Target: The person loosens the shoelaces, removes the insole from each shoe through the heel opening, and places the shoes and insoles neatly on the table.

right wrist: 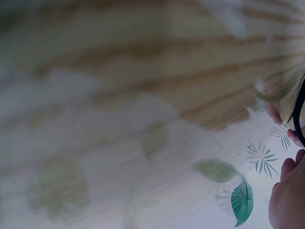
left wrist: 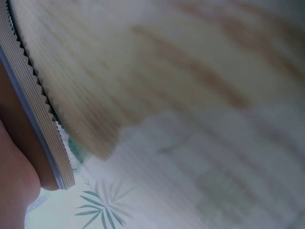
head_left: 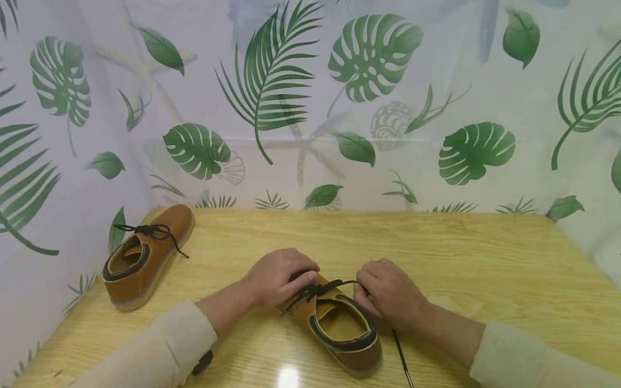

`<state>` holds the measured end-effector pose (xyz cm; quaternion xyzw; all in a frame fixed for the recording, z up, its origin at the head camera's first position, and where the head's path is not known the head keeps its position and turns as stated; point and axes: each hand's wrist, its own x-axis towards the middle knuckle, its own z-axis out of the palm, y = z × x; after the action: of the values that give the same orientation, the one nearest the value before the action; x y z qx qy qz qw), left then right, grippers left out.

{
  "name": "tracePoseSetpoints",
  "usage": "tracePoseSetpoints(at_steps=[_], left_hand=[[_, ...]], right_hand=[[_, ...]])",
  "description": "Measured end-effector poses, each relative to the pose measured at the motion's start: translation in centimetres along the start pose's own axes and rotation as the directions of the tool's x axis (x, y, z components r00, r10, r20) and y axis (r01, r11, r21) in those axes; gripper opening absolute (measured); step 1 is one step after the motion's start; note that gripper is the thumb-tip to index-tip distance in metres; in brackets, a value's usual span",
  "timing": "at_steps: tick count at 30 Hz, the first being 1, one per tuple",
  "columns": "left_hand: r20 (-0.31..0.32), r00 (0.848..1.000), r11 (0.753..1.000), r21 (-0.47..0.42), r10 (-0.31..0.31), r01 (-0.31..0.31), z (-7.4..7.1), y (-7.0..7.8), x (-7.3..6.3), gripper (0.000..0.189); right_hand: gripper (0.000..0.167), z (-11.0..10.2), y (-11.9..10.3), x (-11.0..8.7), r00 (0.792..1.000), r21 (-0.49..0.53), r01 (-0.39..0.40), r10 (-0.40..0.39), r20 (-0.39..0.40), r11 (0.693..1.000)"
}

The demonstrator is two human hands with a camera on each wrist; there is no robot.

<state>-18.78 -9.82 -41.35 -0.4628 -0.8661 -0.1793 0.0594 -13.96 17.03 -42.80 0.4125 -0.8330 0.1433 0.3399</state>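
Note:
A brown shoe (head_left: 339,323) with a dark padded collar rests on the table, toe pointing away to the left. My left hand (head_left: 283,276) grips its front part, thumb lying by the laces; the toe is mostly hidden under the fingers. Black shoelace (head_left: 320,288) crosses the top, and one end runs taut to the right into my right hand (head_left: 390,293), which pinches it with curled fingers. In the left wrist view the shoe's ridged sole (left wrist: 40,105) stands beside the hand. The right wrist view catches part of the hand (right wrist: 288,195) and a dark lace (right wrist: 299,112).
Another brown shoe (head_left: 147,258), its black laces tied in a bow, stands at the table's left edge. A dark cord (head_left: 401,355) hangs below my right hand. Beyond the wooden table (head_left: 485,258) is a leaf-patterned curtain (head_left: 301,178). A small black object (head_left: 202,362) shows by my left sleeve.

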Motion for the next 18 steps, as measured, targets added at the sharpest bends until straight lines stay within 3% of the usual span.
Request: tracePoseSetpoints(at_steps=[18], left_hand=[[0.0, 1.0, 1.0, 0.0, 0.001, -0.001, -0.09, -0.07, 0.06, 0.036]], right_hand=[[0.019, -0.09, 0.06, 0.08, 1.0, -0.005, -0.004, 0.004, -0.002, 1.0]])
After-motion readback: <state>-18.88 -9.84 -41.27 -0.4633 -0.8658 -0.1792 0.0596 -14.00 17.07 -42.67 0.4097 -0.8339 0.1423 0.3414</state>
